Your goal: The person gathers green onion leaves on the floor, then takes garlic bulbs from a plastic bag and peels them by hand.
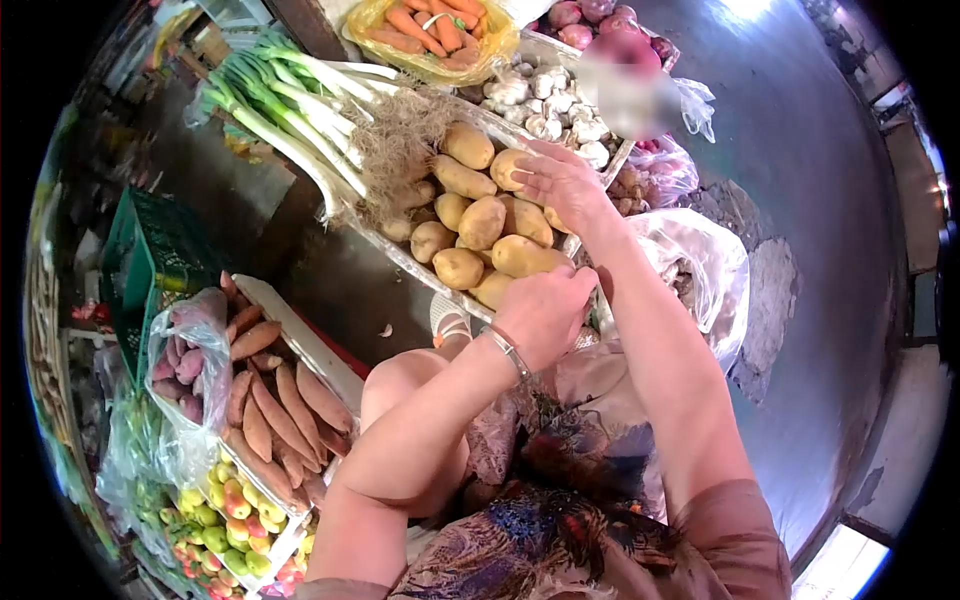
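My right hand (568,185) reaches over the right side of a crate (395,255) of potatoes. Its fingers are stretched out beside and partly over a potato (508,170); whether they touch it I cannot make out. At the crate's near corner is my left hand (548,312), with a bracelet (508,352) on its wrist. Its fingers are curled closed, and what they hold, if anything, is hidden. A large potato (528,256) lies just beyond that hand, among several others.
Leeks (300,120) with long roots overlap the crate's left end. Garlic (545,100), carrots (430,25) in a yellow bag and red onions (575,22) lie behind. Sweet potatoes (285,400), apples (235,520) and a green crate (150,265) stand left. A clear plastic bag (715,270) sits right.
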Demonstrator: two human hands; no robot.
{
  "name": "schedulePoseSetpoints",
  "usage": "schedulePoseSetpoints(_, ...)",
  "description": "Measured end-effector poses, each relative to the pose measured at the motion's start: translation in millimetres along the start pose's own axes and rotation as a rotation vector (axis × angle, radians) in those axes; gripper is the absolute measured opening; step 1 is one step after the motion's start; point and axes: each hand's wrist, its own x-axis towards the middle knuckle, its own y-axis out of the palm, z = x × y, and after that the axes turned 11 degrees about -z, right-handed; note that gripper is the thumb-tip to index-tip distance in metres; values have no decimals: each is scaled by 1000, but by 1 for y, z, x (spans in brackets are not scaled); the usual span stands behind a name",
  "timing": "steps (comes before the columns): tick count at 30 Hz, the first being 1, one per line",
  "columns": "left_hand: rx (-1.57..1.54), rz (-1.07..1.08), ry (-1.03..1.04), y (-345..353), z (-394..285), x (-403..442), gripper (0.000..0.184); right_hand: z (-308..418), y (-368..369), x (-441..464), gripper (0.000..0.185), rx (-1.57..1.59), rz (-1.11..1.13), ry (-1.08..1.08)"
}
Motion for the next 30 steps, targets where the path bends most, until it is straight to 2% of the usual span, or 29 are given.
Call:
schedulePoseSetpoints(2,8,-3,-12,-3,2,-2,22,8,16,-16,33,-116,20,23)
schedulePoseSetpoints(7,16,21,-37,-9,4,1,21,14,16,-25,27,-252,78,23)
schedulePoseSetpoints(11,77,155,-68,-9,0,1,22,21,32,-42,21,-413,98,-54)
schedulePoseSetpoints(13,117,203,-76,-6,-1,0,23,16,42,-50,14,-385,92,-75)
schedulePoseSetpoints(15,144,304,-101,-5,-3,1,26,11,50,-56,11,-472,184,-183)
schedulePoseSetpoints(18,154,383,-75,0,3,1,28,15,64,-76,13,-528,155,-260)
schedulePoseSetpoints(21,183,367,-25,12,9,-1,29,28,77,-100,13,-587,147,-290)
schedulePoseSetpoints(22,183,372,-22,26,18,-4,29,28,80,-108,14,-588,203,-408)
schedulePoseSetpoints(23,80,82,160,46,31,-8,28,30,81,-116,16,-589,255,-526)
schedulePoseSetpoints(24,-32,-208,339,47,25,-5,28,36,79,-125,19,-607,283,-513)
schedulePoseSetpoints(25,-52,-193,350,47,21,-5,28,37,72,-127,19,-612,256,-507)
schedulePoseSetpoints(27,-112,-230,231,37,6,-10,28,35,49,-137,18,-517,251,-446)
schedulePoseSetpoints(29,161,363,-62,17,-11,4,29,15,6,-130,18,-466,112,-508)
schedulePoseSetpoints(30,223,423,-40,15,-14,6,30,12,-18,-135,19,-517,12,-380)
